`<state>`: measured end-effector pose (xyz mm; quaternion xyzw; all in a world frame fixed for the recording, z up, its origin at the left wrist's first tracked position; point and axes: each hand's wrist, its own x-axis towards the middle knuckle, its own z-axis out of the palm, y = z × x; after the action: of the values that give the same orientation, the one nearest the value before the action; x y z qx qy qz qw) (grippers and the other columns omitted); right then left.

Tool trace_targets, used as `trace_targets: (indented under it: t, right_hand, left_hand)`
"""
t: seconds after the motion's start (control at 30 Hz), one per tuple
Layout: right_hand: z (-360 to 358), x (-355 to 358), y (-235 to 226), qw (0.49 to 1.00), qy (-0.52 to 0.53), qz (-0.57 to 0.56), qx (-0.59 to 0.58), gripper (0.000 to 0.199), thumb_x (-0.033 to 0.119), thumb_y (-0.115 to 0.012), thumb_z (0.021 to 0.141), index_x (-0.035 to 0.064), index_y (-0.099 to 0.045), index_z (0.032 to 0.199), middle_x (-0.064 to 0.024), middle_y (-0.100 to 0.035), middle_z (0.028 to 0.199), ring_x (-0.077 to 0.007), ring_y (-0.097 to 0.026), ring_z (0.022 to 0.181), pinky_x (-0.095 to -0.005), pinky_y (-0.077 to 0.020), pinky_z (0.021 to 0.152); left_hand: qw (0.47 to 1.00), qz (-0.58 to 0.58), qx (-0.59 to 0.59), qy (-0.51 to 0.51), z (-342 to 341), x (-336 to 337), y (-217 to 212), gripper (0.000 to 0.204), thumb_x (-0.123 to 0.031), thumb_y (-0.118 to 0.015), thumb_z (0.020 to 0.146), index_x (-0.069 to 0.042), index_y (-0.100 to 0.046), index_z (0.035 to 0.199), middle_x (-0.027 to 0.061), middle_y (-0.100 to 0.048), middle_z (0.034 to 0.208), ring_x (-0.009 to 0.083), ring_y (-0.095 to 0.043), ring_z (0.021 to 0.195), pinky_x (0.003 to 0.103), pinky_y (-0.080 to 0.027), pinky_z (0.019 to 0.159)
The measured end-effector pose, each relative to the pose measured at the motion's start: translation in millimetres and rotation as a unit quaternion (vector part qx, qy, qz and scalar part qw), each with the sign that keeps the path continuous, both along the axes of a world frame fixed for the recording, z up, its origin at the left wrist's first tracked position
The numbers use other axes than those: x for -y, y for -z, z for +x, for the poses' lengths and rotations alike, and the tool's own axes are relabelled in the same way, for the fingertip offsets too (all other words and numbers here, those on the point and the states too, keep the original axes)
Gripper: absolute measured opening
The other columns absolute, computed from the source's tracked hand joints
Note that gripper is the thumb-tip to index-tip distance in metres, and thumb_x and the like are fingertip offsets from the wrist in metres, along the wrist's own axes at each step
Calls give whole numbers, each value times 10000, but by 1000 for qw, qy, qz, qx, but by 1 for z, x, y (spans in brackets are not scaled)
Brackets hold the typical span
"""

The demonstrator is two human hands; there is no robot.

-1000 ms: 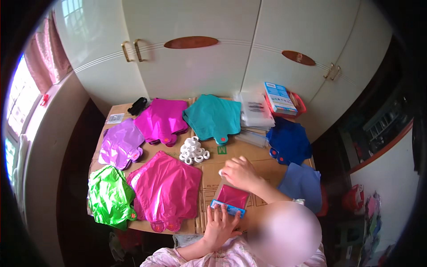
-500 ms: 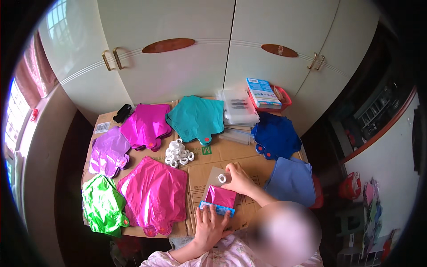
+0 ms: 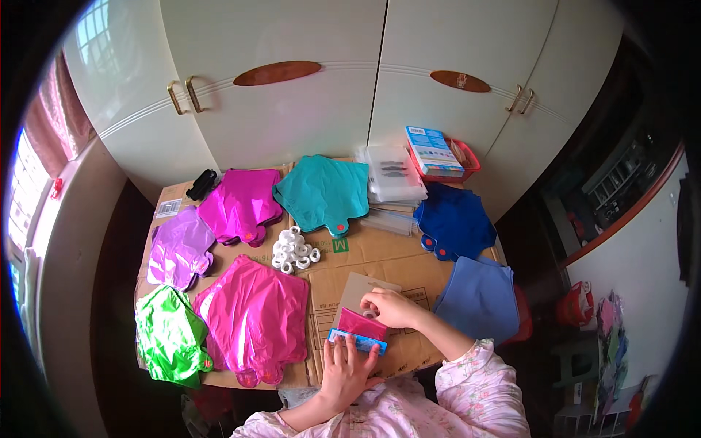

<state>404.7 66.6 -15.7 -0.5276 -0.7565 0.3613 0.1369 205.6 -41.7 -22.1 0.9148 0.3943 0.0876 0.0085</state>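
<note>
- Left hand (image 3: 345, 369): we lay it flat, fingers spread and pressing down on the near edge of a small folded pink foil balloon (image 3: 362, 324) and on the light blue card strip (image 3: 357, 340) along that edge. It pins rather than grips.
- Right hand (image 3: 391, 307): fingers curled together at the balloon's far edge, where a small white ring (image 3: 370, 314) shows under the fingertips. We cannot tell whether the ring is pinched or only touched.
- Pink foil balloon, folded: lies on a grey card sheet (image 3: 358, 290) at the near middle of the cardboard-covered table (image 3: 380, 255), directly in front of us. We judge it very light, thin, slick and crinkly, prone to sliding and creasing. It is best held flat under the palm or taken by the stiffer blue strip edge, not by the foil face.
- White rings, small heap (image 3: 293, 250): centre of the table, well apart from both hands. Light, rigid and likely to roll.
- Flat foil balloons around the table: large pink one (image 3: 255, 317), green (image 3: 169, 336), lilac (image 3: 179, 248), magenta (image 3: 241, 206), teal (image 3: 325, 191), dark blue (image 3: 456, 220), pale blue (image 3: 478, 298).
- Far edge: stack of clear sleeves (image 3: 394, 175), blue box (image 3: 432, 151) on a red basket (image 3: 467, 157), black object (image 3: 201, 184).
</note>
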Motion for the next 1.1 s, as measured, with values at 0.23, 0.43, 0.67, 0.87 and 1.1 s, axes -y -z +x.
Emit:
trace_targets:
  t: [0.23,0.43,0.67,0.87,1.1]
  right_hand:
    - [-2,8,-3,999,29,-26,-28,223,180,-692,807,17,-614,936,-107,-630,883,-197,-633,797,-322,-510,733]
    - [-1,5,-5,986,65,-109,-109,215,178,-657,860,-11,-640,961,-71,-674,895,-126,-625,795,-288,-504,746]
    - [20,-9,5,960,14,-230,-160,302,253,-620,917,-17,-656,1047,-31,-681,953,-90,-600,890,-261,-477,807]
    - [12,-11,1,943,-20,-279,-183,295,209,-684,858,-18,-664,1044,-70,-682,960,-107,-604,880,-276,-480,782]
    - [-1,-4,-10,975,-20,-196,-107,229,165,-686,835,-28,-689,959,-92,-687,838,-118,-611,758,-286,-480,710]
  left_hand:
    - [1000,-1,0,3,-1,0,1,764,-644,-604,718,-274,-431,1364,317,-414,1288,498,-457,1111,654,-318,959]
    - [1000,-1,7,2,-1,0,2,761,-646,-596,726,-275,-426,1369,321,-418,1284,508,-456,1118,654,-320,958]
    - [1000,-2,13,5,-2,-2,-1,746,-651,-574,746,-271,-428,1371,317,-431,1277,524,-456,1128,651,-321,957]
    - [1000,-1,12,6,-1,-1,-1,738,-647,-572,751,-269,-436,1370,317,-438,1277,525,-455,1131,643,-320,964]
    - [1000,2,12,8,-1,-1,-2,727,-639,-581,749,-266,-454,1360,329,-451,1264,529,-461,1123,641,-327,961]
